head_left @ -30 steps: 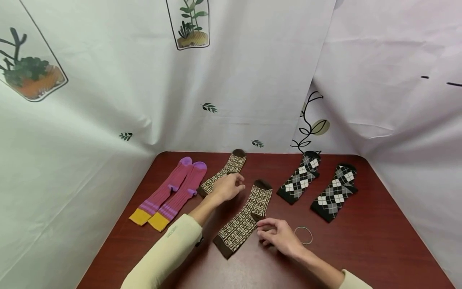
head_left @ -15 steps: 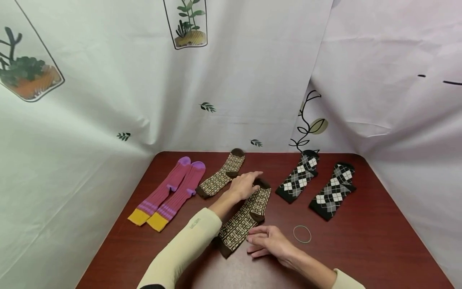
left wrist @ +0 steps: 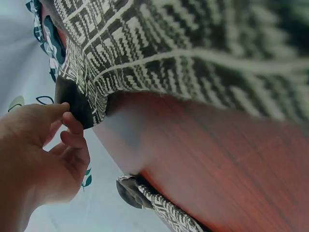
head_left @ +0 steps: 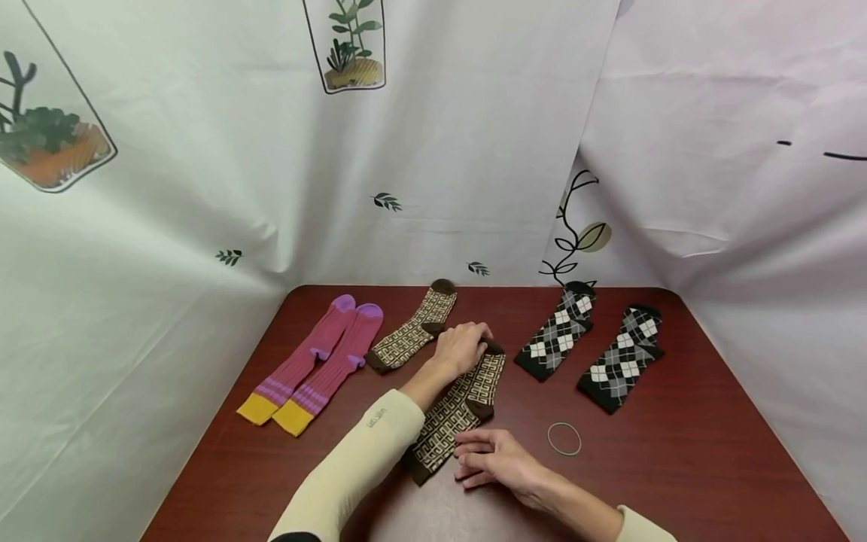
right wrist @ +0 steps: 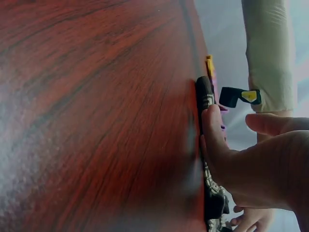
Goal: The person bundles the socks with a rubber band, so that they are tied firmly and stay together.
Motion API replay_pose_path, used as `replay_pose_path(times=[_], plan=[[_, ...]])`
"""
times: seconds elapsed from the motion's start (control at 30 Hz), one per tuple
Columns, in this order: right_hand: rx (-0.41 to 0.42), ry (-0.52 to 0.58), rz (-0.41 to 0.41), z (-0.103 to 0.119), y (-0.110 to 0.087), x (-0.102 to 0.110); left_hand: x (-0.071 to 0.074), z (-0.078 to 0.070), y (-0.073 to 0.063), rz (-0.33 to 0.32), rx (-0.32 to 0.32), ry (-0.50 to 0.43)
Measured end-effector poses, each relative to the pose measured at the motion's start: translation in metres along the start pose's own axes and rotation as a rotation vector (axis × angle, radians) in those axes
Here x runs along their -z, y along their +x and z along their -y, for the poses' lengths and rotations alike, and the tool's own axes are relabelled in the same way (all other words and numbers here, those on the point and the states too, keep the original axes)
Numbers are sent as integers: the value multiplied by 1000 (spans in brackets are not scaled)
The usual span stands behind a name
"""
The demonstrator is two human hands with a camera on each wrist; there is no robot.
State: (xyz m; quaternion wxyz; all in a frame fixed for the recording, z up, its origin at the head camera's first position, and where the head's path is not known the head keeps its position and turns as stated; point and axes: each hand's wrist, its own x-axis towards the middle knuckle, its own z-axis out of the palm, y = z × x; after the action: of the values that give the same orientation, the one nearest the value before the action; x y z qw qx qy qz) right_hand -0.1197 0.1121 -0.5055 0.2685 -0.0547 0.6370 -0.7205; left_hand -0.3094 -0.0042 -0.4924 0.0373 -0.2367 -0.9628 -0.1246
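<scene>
A brown-and-cream patterned sock (head_left: pixel 450 421) lies slanted in the middle of the table. My left hand (head_left: pixel 462 348) reaches over its far end. Thumb and forefinger pinch the dark toe in the left wrist view, where the left hand (left wrist: pixel 43 145) shows at the left. My right hand (head_left: pixel 497 461) has its loosely extended fingers at the sock's right edge, near the cuff. In the right wrist view, the right hand's forefinger (right wrist: pixel 215 128) lies along the sock beside its dark cuff (right wrist: pixel 204 89). The left forearm covers part of the sock's leg.
The matching brown sock (head_left: pixel 406 339) lies behind to the left. Farther left is a pair of pink socks (head_left: pixel 325 354) with yellow cuffs. Two black-and-white argyle socks (head_left: pixel 558 331) lie at the right. A thin pale ring (head_left: pixel 564 439) is right of my right hand. White cloth hangs behind the table.
My left hand has moved right from the farther brown sock to the nearer one's toe and now pinches it. My right hand has shifted slightly left along that sock's edge.
</scene>
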Motion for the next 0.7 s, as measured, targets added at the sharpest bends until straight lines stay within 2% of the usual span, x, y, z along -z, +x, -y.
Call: replay_pose_path(times=[0.07,0.2,0.33,0.5,0.7], plan=[[35,-54,-8,-1,1,-2,1,0,2,-16,18,24],[129,-271,19,1,2,-3,4,2,4,-43,69,55],[210,-435,141,2,5,-5,4,6,5,-55,131,72],[233,-555,253,0,9,-10,2,11,3,-43,183,75],[248,-660,226,0,10,-12,4,17,0,-53,208,78]])
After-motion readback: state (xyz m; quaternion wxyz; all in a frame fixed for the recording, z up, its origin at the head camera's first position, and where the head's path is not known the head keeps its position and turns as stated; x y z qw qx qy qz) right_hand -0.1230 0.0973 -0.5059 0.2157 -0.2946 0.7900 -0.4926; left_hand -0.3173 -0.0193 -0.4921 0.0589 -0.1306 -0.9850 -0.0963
